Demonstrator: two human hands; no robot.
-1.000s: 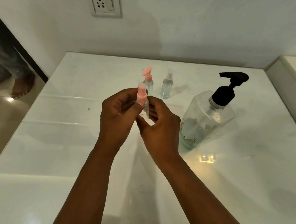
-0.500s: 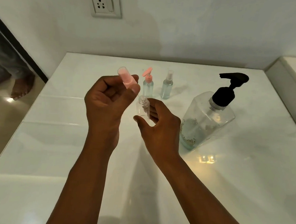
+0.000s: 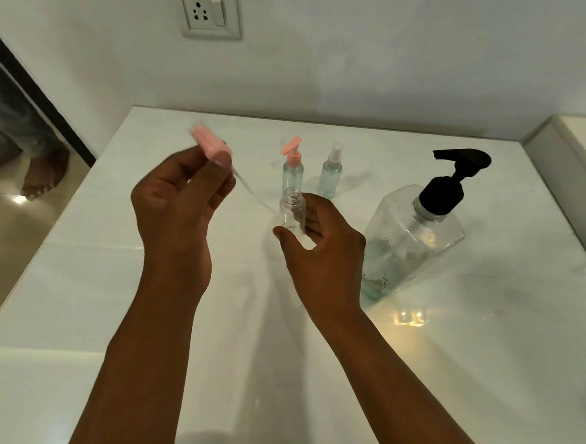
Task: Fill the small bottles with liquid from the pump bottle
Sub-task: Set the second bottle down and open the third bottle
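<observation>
Barely started tbh: the open small bottle (image 3: 292, 212) is pinched in the right hand (image 3: 320, 254), its pink cap (image 3: 210, 143) gripped by the left hand (image 3: 179, 201). Nothing's been pumped from the pump bottle (image 3: 418, 229) yet.

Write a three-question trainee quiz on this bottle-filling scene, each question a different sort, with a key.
1. True or false: the small bottle in the right hand has its top off.
2. What does the left hand hold? A) pink spray top B) pump bottle C) nothing
3. Fill in: ___ other small bottles stand on the counter behind the hands.

Key: 1 true; 2 A; 3 two, the pink-pump bottle and the clear-cap spray bottle.
</observation>
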